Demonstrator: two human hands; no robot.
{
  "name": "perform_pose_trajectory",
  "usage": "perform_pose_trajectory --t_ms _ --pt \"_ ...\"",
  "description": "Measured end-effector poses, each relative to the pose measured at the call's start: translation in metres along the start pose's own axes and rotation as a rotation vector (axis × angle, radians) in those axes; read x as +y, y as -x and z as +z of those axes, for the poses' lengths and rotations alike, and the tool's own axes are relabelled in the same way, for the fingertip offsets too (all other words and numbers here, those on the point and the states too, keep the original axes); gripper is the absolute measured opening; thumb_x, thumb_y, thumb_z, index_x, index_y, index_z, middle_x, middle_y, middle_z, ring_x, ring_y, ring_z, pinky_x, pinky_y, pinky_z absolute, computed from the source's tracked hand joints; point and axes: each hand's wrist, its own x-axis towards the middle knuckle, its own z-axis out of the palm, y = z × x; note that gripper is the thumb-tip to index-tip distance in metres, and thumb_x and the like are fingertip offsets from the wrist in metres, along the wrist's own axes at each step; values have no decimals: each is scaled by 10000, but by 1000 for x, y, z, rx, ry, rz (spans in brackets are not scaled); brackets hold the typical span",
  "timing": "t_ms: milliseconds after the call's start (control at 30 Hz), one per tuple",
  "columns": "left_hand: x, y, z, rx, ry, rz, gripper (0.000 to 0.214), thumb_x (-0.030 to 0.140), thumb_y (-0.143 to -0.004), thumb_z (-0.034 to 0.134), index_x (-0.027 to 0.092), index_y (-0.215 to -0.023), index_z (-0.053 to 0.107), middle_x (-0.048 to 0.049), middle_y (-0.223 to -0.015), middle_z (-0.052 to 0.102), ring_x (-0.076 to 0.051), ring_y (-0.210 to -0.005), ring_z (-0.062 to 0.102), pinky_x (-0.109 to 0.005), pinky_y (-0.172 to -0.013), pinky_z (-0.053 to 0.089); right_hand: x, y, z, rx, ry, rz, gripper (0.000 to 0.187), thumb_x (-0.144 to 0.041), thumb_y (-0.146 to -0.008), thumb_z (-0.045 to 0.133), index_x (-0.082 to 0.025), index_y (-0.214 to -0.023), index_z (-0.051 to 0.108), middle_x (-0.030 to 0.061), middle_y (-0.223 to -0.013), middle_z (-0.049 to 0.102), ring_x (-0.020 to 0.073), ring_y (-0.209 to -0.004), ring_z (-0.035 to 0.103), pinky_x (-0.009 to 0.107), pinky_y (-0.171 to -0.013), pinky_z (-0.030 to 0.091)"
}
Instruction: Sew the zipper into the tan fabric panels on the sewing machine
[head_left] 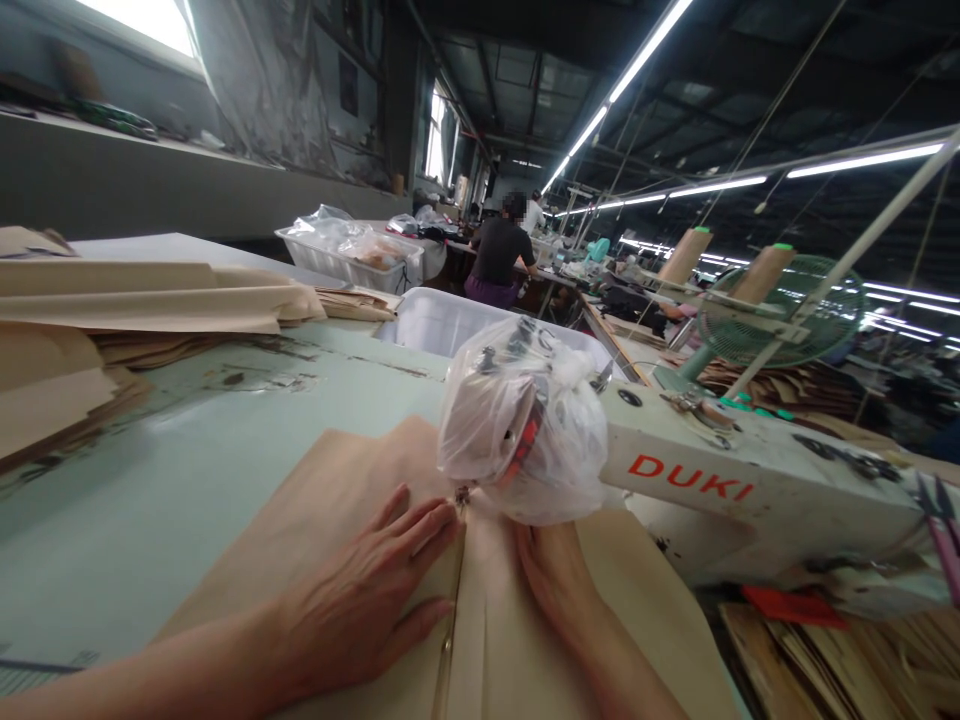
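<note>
Beige fabric (300,540) lies flat on the pale green table under the head of a sewing machine (682,460). A clear plastic bag (525,420) is wrapped around that head. My left hand (390,560) rests flat on the cloth, fingers stretched toward the presser foot (462,494), left of a seam that runs toward me. To the right of the seam, my right hand (551,560) lies on the fabric. Its fingers are hidden beneath the bagged machine head.
Stacked beige cloth pieces (150,300) lie at the left. Behind the machine is a white plastic bin (427,318). Thread cones (761,275) and a green fan (817,310) stand at the right, with scissors (941,525) at the edge. A person (499,250) sits farther back.
</note>
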Motion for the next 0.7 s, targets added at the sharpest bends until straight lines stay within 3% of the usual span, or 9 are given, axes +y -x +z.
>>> perform_pose_trajectory --t_ms 100,200,300,367,433,533,700 --pt "1 0 0 -1 -1 8 671 382 -990 527 186 -1572 259 -131 -1555 399 -314 -1433 368 -601 -1212 211 -4 10 -7 -56 89 14 421 -347 -1014 380 -204 -1334 614 128 -1213 673 293 -1288 528 481 -1110 406" --pt "1 -1 -1 13 -21 17 644 374 -998 520 176 -1562 280 -139 -1558 394 -310 -1434 366 -592 -1214 214 -8 26 -7 -138 206 92 368 -309 -982 487 -198 -1303 629 146 -1268 627 340 -1275 511 544 -1094 388" --pt "1 -6 -4 8 -45 8 607 425 -1010 518 161 -1527 342 -149 -1533 429 -328 -1415 392 -604 -1193 257 -9 36 1 -220 276 220 350 -225 -910 622 -172 -1255 647 152 -1275 607 342 -1227 527 502 -1042 433" --pt "1 -14 -8 -1 -67 -24 493 435 -1026 501 178 -1445 461 -129 -1435 541 -318 -1334 492 -581 -1160 334 -6 34 8 -267 327 290 297 -196 -878 671 -130 -1168 678 165 -1219 628 350 -1172 550 485 -1003 447" --pt "0 -23 -10 0 -105 -59 329 332 -1055 449 196 -1333 558 -102 -1277 646 -281 -1184 608 -506 -1069 461 -2 27 13 -284 355 329 183 -161 -870 672 -97 -1037 708 180 -1132 657 362 -1106 576 487 -961 452" --pt "-1 -39 -11 -7 -170 -47 334 122 -1015 419 189 -1306 568 -104 -1211 664 -264 -1093 649 -397 -900 563 0 19 14 -294 328 325 99 -96 -880 624 -93 -922 713 173 -1034 677 356 -1048 600 466 -917 452" --pt "-3 -54 -2 -40 -274 45 369 21 -922 450 144 -1228 618 -140 -1202 660 -318 -1089 655 -381 -746 596 -25 36 1 -346 209 263 90 -83 -904 600 -136 -896 673 78 -951 685 228 -947 636 296 -820 467"
